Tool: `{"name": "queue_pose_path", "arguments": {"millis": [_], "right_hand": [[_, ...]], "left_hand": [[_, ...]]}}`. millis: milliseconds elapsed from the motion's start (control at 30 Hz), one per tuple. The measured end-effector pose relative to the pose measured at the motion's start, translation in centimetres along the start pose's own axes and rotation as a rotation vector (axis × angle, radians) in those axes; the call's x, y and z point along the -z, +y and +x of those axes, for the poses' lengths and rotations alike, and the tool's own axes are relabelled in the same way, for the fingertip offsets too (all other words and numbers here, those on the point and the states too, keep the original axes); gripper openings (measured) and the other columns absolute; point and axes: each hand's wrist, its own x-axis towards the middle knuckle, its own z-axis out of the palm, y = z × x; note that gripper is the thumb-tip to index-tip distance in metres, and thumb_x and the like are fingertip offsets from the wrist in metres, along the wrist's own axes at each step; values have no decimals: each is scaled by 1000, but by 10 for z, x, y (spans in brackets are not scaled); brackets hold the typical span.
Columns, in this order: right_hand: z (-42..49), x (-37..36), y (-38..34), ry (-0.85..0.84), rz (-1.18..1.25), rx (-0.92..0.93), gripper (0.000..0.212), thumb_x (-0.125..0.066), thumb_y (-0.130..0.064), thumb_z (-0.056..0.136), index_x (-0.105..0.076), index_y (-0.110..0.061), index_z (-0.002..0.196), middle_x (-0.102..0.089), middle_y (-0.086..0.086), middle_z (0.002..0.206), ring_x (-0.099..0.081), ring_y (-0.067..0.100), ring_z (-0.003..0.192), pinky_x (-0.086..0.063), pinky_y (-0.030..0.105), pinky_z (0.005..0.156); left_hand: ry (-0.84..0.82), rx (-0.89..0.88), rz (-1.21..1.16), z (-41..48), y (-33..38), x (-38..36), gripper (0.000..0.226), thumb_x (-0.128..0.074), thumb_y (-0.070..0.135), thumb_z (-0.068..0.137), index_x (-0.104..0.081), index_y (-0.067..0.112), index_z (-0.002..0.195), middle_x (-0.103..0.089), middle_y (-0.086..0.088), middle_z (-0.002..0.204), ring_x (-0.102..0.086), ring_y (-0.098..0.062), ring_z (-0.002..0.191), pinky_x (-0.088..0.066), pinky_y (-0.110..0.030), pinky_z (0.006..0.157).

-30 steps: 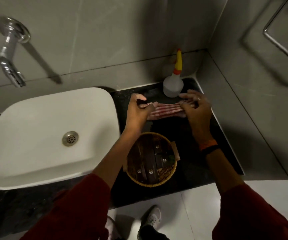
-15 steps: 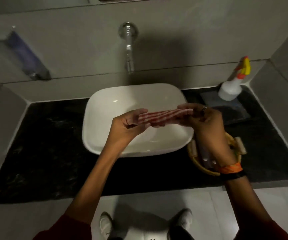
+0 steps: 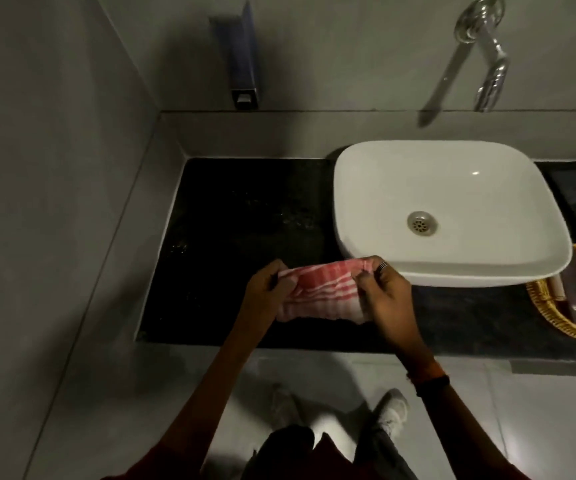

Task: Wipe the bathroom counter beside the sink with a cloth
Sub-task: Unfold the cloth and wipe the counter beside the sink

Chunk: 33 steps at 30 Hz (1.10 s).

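Observation:
A folded red-and-white striped cloth [image 3: 321, 293] is stretched between both hands above the front of the black counter [image 3: 241, 216], left of the white sink [image 3: 452, 188]. My left hand [image 3: 268, 289] pinches the cloth's left end. My right hand [image 3: 385, 292], with a ring on one finger, grips its right end close to the sink's front left corner. The cloth's lower edge hangs near the counter surface; I cannot tell whether it touches.
A chrome tap [image 3: 487, 53] juts from the wall above the sink. A wall-mounted dispenser [image 3: 241, 64] hangs over the counter's back. A wicker basket [image 3: 570, 299] sits right of the sink. Grey walls close off the left side. Shoes [image 3: 388, 414] stand on the floor below.
Both hands have carried the cloth from the right side of the counter, across the sink, to the left side. The view has turned left with them, and the cloth now hangs more unfolded.

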Motion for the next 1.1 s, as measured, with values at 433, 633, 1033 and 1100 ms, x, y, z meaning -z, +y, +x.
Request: {"name": "queue_pose_path", "arguments": {"millis": [433, 633, 1033, 1100], "right_hand": [[10, -114, 97, 59, -710, 61, 53, -47, -32, 92, -59, -1, 133, -58, 24, 138, -55, 43, 127, -45, 50, 109], [-20, -168, 152, -140, -1049, 157, 75, -32, -68, 97, -28, -25, 158, -12, 18, 169, -9, 39, 157, -4, 59, 127], [61, -177, 149, -43, -1107, 86, 78, -28, -72, 95, -21, -29, 160, -1, 19, 170, 1, 39, 157, -1, 64, 125], [95, -180, 140, -53, -1118, 77, 76, -27, -69, 95, -21, -30, 159, -3, 21, 169, 1, 40, 157, -5, 66, 123]], "left_hand": [[168, -26, 688, 57, -142, 57, 37, -47, 21, 105, -55, 9, 138, -54, -15, 144, -46, -31, 139, -41, -45, 116], [-3, -219, 1126, 61, -174, 81, 54, -32, 32, 105, -36, 6, 152, -35, -14, 161, -26, -31, 153, -25, -53, 125], [-86, -163, 1210, 69, -194, 86, 65, -26, 41, 103, -13, 10, 159, -13, -8, 169, -8, -25, 158, -15, -48, 127], [-88, -154, 1203, 69, -194, 87, 65, -25, 41, 103, -12, 10, 159, -12, -7, 169, -7, -25, 158, -13, -47, 128]]}}
